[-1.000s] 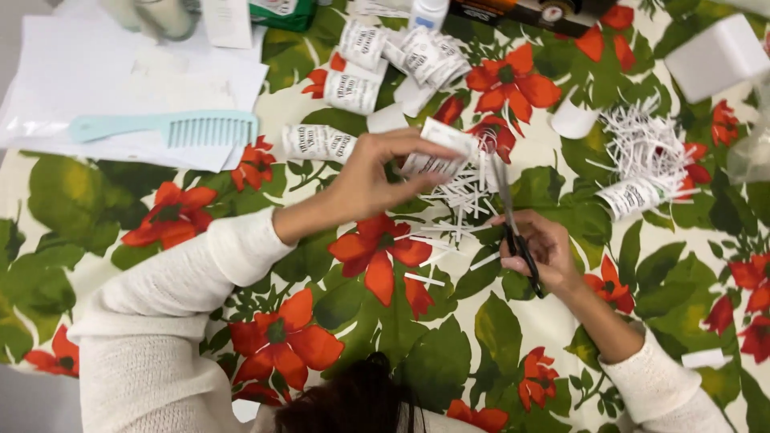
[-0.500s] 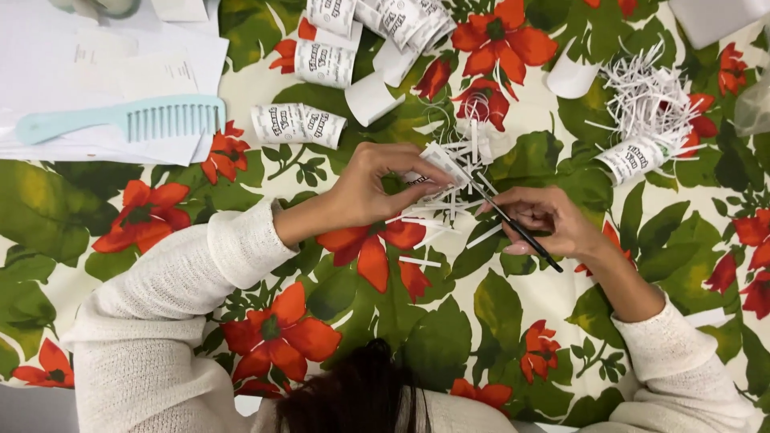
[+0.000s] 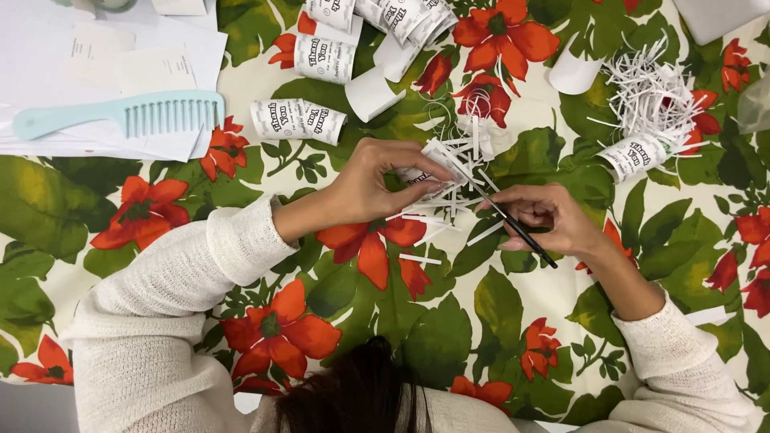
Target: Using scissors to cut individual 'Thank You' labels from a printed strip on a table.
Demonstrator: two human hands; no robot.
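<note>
My left hand [image 3: 375, 183] pinches a small rolled white paper piece [image 3: 443, 164] whose end is cut into thin fringed strips. My right hand [image 3: 552, 218] holds a slim black tool [image 3: 517, 227], seemingly closed scissors, with its tip at the fringe. Both hands meet over the middle of a flowered tablecloth [image 3: 160, 208]. Loose paper strips [image 3: 421, 258] lie below the hands.
Several rolled printed paper pieces [image 3: 298, 119] lie at the top centre. A fringed pile [image 3: 651, 95] sits at the top right. A pale blue comb [image 3: 120, 116] rests on white sheets [image 3: 48, 56] at the top left. Dark hair [image 3: 353, 397] shows at the bottom edge.
The black tool has swung from upright to slanted, its tip now against the fringe. Both hands sit slightly lower and closer together. The view has shifted a little.
</note>
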